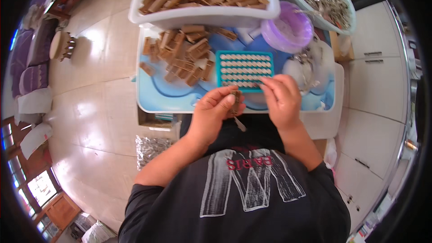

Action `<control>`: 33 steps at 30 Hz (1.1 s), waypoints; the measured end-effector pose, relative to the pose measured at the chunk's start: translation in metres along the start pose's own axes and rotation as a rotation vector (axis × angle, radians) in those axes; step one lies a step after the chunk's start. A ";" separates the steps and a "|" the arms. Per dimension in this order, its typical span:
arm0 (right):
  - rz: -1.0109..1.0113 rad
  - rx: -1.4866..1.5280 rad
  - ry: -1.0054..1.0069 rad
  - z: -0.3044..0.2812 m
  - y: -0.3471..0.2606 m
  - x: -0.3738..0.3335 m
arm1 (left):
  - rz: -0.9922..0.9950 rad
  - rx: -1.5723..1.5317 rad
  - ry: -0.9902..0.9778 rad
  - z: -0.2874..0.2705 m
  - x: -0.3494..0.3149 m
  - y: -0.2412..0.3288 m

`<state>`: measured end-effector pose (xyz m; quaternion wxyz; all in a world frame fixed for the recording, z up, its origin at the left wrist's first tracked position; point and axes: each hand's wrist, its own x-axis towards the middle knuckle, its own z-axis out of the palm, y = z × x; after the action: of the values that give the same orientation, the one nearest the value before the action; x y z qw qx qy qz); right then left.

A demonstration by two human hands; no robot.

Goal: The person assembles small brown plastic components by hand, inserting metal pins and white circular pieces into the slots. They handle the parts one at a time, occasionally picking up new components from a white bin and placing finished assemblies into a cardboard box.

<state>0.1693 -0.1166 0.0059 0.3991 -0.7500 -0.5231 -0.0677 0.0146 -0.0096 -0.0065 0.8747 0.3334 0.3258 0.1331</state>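
Note:
My left hand (215,108) grips a small brown plastic piece (235,101) upright between thumb and fingers, in front of my body. A thin pale strip (240,124) hangs just below it; whether the two are joined I cannot tell. My right hand (284,101) is at the near right corner of a teal tray (218,69), thumb and fingertips pinched together. Whatever lies between those fingertips is too small to make out. Rows of round white pieces (245,64) fill much of the tray, and its nearest row looks darker and partly covered.
Loose brown pieces (180,54) lie heaped left of the tray on the blue table (157,94). Behind stands a white bin (202,14) of such pieces. A purple basket (288,29), a tub (346,20) of metal parts and clear bags (301,69) are to the right.

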 end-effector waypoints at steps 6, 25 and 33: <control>0.053 -0.108 0.012 -0.007 0.019 -0.008 | -0.019 -0.054 -0.096 -0.005 0.006 -0.003; 0.052 -0.076 -0.020 -0.006 0.017 -0.014 | -0.050 0.033 -0.149 0.003 0.012 -0.005; 0.020 -0.147 -0.055 -0.005 0.027 -0.014 | -0.043 0.046 -0.095 0.005 0.014 -0.001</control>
<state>0.1876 -0.1332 -0.0124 0.3291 -0.7839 -0.5201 -0.0814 0.0286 -0.0064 -0.0106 0.8839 0.3524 0.2939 0.0906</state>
